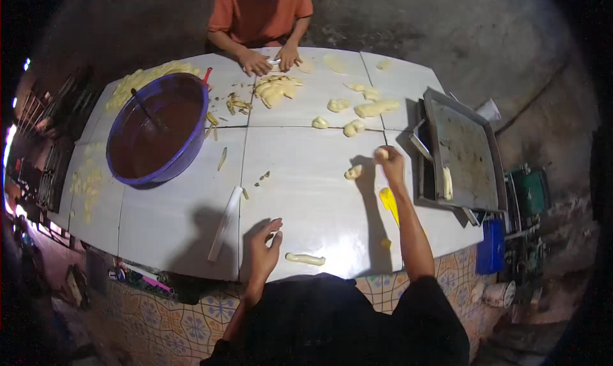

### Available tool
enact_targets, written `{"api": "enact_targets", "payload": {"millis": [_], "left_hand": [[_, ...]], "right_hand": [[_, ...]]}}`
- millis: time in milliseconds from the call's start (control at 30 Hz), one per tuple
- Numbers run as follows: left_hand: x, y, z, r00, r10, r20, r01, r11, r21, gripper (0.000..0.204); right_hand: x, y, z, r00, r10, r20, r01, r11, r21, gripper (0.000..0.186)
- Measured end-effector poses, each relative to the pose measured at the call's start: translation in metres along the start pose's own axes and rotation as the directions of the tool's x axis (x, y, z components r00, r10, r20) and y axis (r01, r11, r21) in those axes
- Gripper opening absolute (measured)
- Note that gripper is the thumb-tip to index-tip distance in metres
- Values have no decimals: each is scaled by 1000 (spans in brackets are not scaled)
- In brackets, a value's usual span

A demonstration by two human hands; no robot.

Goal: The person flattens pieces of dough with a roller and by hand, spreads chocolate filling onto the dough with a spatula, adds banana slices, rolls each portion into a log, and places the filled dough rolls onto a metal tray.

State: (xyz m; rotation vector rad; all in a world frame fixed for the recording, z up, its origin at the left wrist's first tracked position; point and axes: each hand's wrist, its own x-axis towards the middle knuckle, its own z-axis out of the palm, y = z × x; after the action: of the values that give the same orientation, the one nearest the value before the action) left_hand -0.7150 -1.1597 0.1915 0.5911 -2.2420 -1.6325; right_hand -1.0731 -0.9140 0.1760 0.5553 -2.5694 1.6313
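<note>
One-handed, likely shaping: pinching a dough lump (382, 154) centre-right with right hand (394, 163), holding left hand (262, 246) unclasped; calling for gentle rolling.

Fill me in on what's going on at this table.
At a pale table, the right hand seems to grip a small dough lump; the left hand, its grip unclear, is beside a dough roll. Opposite, a person in orange has both hands down beside a dough pile. A purple basin of brown mixture stands left; a metal tray at right holds one dough piece.
</note>
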Motion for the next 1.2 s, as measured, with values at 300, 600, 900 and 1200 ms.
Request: {"api": "enact_targets", "payload": {"millis": [300, 600, 900, 1200], "left_hand": [[27, 14, 52, 968, -134, 212, 216, 875, -433, 39], [33, -31, 24, 973, 193, -128, -113, 878, 465, 56], [9, -25, 38, 865, 214, 455, -488, 572, 659, 88], [16, -12, 22, 936, 73, 346, -276, 761, 588, 86]], "right_hand": [[-175, -136, 95, 948, 121, 294, -202, 944, 262, 20], [-204, -118, 111, 909, -172, 379, 254, 951, -178, 44], [-191, -84, 108, 515, -434, 739, 841, 422, -338, 55], [-197, -93, 95, 636, -398, 661, 737, 568, -366, 48]]}}
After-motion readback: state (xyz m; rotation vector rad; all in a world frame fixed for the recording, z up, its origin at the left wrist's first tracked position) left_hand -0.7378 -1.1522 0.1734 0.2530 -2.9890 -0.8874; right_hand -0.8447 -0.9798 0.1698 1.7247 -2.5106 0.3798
